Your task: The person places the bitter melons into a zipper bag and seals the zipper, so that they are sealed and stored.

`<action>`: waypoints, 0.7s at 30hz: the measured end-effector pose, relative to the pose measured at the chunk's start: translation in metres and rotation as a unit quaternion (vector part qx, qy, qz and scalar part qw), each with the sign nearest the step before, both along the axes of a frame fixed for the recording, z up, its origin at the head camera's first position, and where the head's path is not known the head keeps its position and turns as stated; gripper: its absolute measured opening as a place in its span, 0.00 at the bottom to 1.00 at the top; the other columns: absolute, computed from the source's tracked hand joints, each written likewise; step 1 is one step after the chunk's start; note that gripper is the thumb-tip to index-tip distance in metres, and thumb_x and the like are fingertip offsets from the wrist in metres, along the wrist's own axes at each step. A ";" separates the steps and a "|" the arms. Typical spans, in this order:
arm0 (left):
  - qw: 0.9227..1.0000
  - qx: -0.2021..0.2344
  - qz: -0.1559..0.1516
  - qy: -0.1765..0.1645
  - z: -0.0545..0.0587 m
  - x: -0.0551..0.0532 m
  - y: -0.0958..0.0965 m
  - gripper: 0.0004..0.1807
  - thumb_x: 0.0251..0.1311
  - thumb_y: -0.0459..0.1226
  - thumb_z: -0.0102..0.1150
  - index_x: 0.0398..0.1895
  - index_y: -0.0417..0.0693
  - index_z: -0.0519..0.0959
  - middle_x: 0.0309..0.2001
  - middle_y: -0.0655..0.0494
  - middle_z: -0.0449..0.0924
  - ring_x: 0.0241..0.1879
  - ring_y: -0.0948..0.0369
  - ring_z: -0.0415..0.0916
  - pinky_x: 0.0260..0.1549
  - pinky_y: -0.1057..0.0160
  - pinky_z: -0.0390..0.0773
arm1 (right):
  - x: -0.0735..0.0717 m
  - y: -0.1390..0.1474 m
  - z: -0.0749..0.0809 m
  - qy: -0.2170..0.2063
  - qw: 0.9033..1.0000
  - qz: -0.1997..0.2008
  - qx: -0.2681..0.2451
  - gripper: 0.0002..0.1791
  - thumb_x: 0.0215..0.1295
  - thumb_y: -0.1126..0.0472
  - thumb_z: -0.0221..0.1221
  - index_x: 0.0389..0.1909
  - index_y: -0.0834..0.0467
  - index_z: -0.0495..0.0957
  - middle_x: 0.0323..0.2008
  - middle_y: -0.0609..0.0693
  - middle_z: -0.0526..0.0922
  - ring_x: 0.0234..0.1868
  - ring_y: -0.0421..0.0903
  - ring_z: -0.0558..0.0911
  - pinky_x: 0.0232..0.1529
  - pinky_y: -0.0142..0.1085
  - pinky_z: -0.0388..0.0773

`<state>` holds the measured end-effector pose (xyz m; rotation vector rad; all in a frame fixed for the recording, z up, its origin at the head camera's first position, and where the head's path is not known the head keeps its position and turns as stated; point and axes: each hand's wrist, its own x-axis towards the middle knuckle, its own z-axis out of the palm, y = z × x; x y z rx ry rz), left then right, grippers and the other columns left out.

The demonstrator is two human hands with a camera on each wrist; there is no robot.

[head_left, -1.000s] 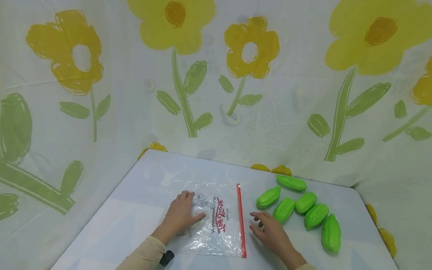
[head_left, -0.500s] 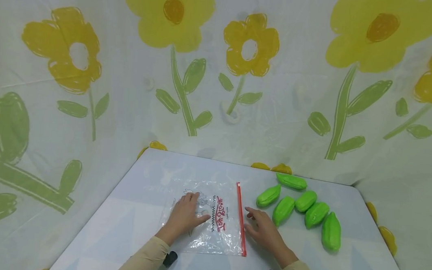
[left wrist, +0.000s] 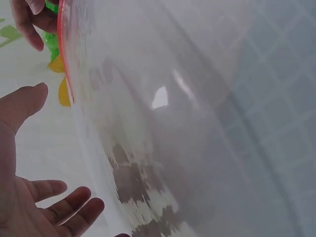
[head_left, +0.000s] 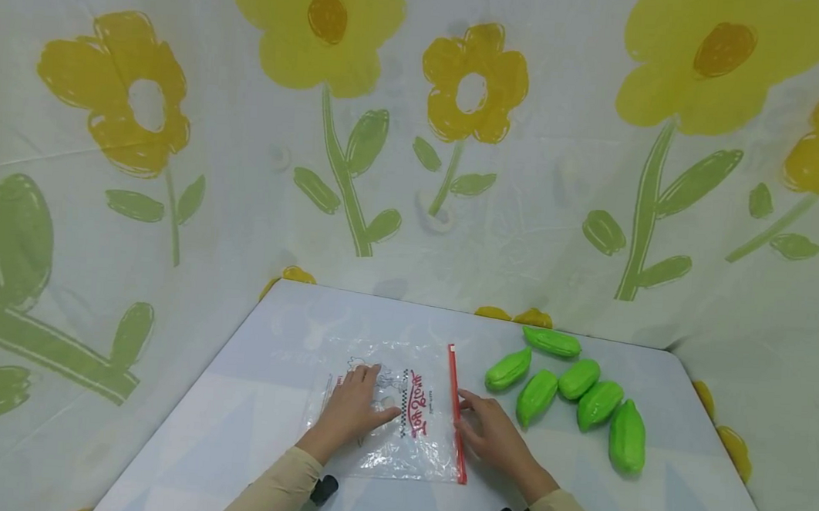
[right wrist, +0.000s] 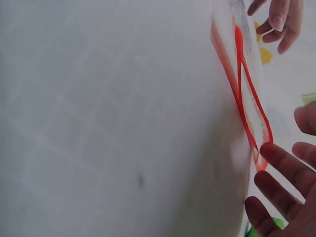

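Note:
A clear zip bag [head_left: 438, 365] with red lettering lies flat on the table, its red zip edge [head_left: 454, 381] on the right. My left hand [head_left: 351, 407] is over the bag's left half, fingers spread and thumb pointing right. In the left wrist view its fingers [left wrist: 74, 205] are extended close over the clear plastic. My right hand [head_left: 493, 433] reaches the zip edge from the right. In the right wrist view a fingertip [right wrist: 266, 149] meets the red edge, which bows apart into two strips there. Neither hand grips anything.
Several green, ridged, starfruit-like pieces [head_left: 537, 397] lie on the table [head_left: 235, 401] beyond and right of my right hand. A flower-printed curtain [head_left: 521, 254] stands behind the table's far edge and along its sides.
My right hand has moved left from beside the green pieces to the red zip edge. My left hand has slid slightly right over the bag.

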<state>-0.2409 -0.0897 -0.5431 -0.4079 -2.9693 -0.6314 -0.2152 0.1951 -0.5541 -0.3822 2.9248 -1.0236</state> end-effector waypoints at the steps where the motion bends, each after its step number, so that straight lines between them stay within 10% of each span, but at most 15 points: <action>1: 1.000 -0.001 0.001 -0.002 0.000 0.000 0.000 0.52 0.53 0.62 0.71 0.72 0.37 0.65 0.63 0.37 0.71 0.62 0.41 0.71 0.63 0.38 0.69 | 0.000 0.000 0.000 0.001 1.000 0.001 -0.006 0.32 0.69 0.57 0.65 0.72 0.54 0.70 0.53 0.43 0.83 0.58 0.48 0.77 0.63 0.52 0.74; 21: 0.998 0.021 -0.065 -0.004 -0.001 0.000 0.028 0.52 0.54 0.63 0.69 0.72 0.37 0.66 0.62 0.40 0.73 0.59 0.46 0.74 0.58 0.46 0.77 | 0.003 -0.008 0.000 -0.007 0.997 0.046 -0.059 0.28 0.78 0.60 0.52 0.77 0.53 0.63 0.60 0.49 0.82 0.65 0.55 0.74 0.67 0.59 0.67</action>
